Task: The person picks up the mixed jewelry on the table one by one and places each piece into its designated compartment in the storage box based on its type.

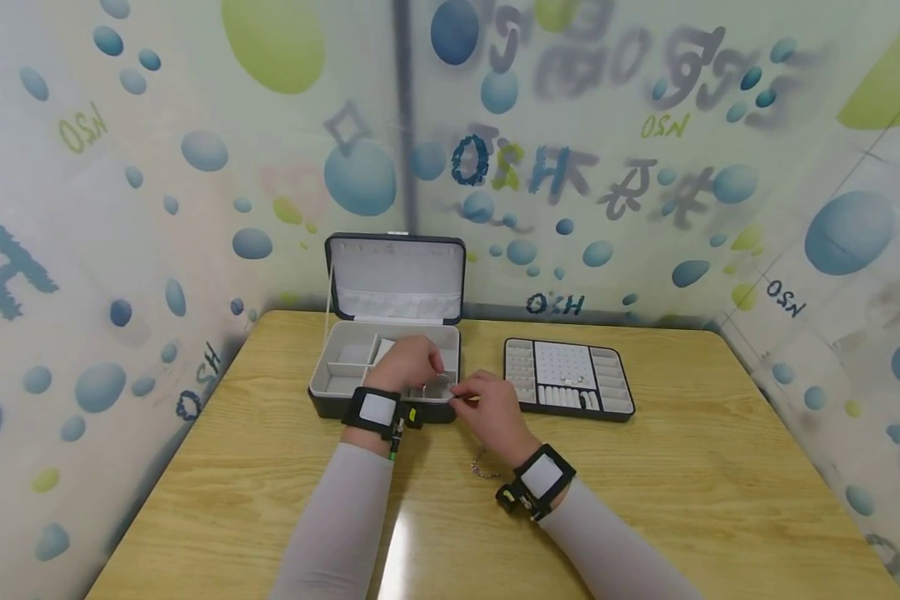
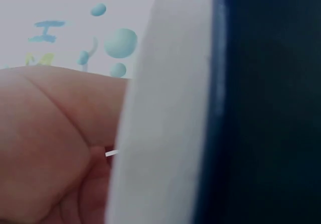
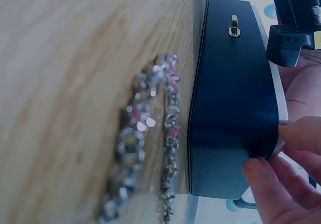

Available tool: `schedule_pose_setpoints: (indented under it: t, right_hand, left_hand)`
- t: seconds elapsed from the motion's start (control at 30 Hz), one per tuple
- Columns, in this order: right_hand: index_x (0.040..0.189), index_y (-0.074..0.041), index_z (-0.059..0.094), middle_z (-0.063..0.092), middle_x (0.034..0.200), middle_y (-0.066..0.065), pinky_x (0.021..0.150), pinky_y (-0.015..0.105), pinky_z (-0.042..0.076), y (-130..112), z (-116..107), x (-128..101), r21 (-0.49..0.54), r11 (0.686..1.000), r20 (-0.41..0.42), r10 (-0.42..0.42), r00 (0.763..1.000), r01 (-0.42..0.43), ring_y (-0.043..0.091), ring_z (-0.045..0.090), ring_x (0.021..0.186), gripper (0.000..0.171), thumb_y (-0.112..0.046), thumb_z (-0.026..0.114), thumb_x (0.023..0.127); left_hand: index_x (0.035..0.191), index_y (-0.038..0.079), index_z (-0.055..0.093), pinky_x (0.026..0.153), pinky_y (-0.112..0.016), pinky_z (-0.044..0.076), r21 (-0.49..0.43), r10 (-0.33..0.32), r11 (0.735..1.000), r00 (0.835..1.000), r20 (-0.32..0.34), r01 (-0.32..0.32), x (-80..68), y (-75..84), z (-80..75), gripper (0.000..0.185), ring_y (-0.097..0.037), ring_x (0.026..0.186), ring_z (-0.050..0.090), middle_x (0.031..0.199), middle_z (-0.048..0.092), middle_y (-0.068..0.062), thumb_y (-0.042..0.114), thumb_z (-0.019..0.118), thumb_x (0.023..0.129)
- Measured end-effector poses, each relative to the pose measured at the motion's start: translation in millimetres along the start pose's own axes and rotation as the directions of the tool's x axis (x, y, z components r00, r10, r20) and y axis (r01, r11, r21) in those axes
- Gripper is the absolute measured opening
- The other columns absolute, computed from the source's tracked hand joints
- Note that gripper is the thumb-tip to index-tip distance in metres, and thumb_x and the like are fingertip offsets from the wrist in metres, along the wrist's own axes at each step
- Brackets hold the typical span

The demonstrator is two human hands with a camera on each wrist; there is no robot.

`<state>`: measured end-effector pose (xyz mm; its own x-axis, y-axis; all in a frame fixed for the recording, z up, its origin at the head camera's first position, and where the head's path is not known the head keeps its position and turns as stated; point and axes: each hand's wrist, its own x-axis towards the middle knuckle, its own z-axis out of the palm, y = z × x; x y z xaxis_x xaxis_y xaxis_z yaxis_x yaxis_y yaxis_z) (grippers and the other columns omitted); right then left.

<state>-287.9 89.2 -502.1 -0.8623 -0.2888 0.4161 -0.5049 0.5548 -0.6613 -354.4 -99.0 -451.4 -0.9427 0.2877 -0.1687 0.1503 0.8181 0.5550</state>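
A dark jewelry box (image 1: 328,406) with a pale lining and raised lid (image 1: 397,279) stands at the back left of the table. Over its front right compartments is my left hand (image 1: 407,362), fingers pointing down with a thin silvery piece of jewelry (image 1: 423,388) at them. My right hand (image 1: 489,408) is at the box's front right corner, thumb and forefinger bent at the rim; I cannot tell what they pinch. In the right wrist view, the thumb (image 3: 258,171) overlaps the dark wall. A silvery chain bracelet with pink stones (image 3: 173,103) lies on the table below the right hand.
Right of the box lies a lined jewelry tray (image 1: 621,379) with small compartments, ring rolls and an earring panel holding a few small pieces. Patterned sheets (image 1: 615,275) surround the wooden table (image 1: 682,467) at the back and sides.
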Motion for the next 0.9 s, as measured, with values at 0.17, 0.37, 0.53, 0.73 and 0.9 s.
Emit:
schedule_pose_setpoints:
  t: [0.17, 0.37, 0.53, 0.73, 0.9]
  right_hand:
    - [0.102, -0.005, 0.083, 0.073, 0.094, 0.002, 0.077, 0.02, 0.061, -1.5, -1.3, 0.3, -0.004, 1.0, 0.01, 0.004, 1.0, -0.004, 0.013, 0.073, 0.087, 0.013, -0.007, 0.084, 0.09]
    - [0.102, -0.004, 0.083, 0.073, 0.095, 0.002, 0.077, 0.02, 0.061, -3.3, -2.7, 0.8, 0.0, 1.0, 0.019, 0.012, 1.0, -0.012, 0.014, 0.073, 0.088, 0.013, -0.007, 0.084, 0.09]
    - [0.102, -0.004, 0.083, 0.073, 0.095, 0.002, 0.077, 0.02, 0.061, -2.9, -2.5, 0.4, 0.005, 1.0, 0.015, 0.012, 1.0, -0.012, 0.013, 0.073, 0.087, 0.013, -0.007, 0.084, 0.09]
    - [0.101, -0.004, 0.083, 0.073, 0.094, 0.002, 0.077, 0.021, 0.061, -2.4, -1.4, -0.3, 0.006, 1.0, 0.007, 0.018, 1.0, -0.018, 0.014, 0.073, 0.087, 0.012, -0.007, 0.084, 0.09]
    - [0.101, -0.004, 0.083, 0.073, 0.094, 0.002, 0.077, 0.021, 0.061, -2.7, -1.4, -0.3, 0.002, 1.0, 0.01, 0.025, 1.0, -0.025, 0.014, 0.073, 0.088, 0.012, -0.007, 0.084, 0.09]
  left_hand:
    - [0.095, 0.006, 0.079, 0.06, -0.028, 0.049, 0.009, 0.002, 1.0, 1.0, -0.006, -0.002, -0.3, -0.5, -0.3, 0.013, -0.018, 0.068, 0.06, 0.082, 0.069, -0.006, -0.001, 0.068, 0.092]
    - [0.095, 0.006, 0.08, 0.062, -0.028, 0.049, 0.026, 0.004, 1.0, 1.0, -0.006, -0.004, -1.9, 1.3, -1.4, 0.011, -0.017, 0.068, 0.061, 0.081, 0.069, -0.005, 0.002, 0.069, 0.094]
    - [0.098, 0.006, 0.08, 0.065, -0.029, 0.05, 0.037, -0.007, 0.999, 1.0, 0.011, 0.007, -3.4, 3.8, -2.7, 0.013, -0.018, 0.07, 0.062, 0.085, 0.071, -0.005, 0.003, 0.068, 0.095]
    - [0.1, 0.006, 0.08, 0.068, -0.029, 0.051, 0.056, -0.006, 0.998, 1.0, 0.025, 0.005, -6.1, 5.7, -4.6, 0.014, -0.017, 0.071, 0.062, 0.087, 0.072, -0.005, 0.004, 0.068, 0.096]
    - [0.097, 0.007, 0.08, 0.067, -0.028, 0.05, 0.061, 0.005, 0.998, 1.0, 0.027, -0.007, -7.2, 6.0, -6.8, 0.014, -0.016, 0.069, 0.062, 0.082, 0.07, -0.004, 0.003, 0.067, 0.095]
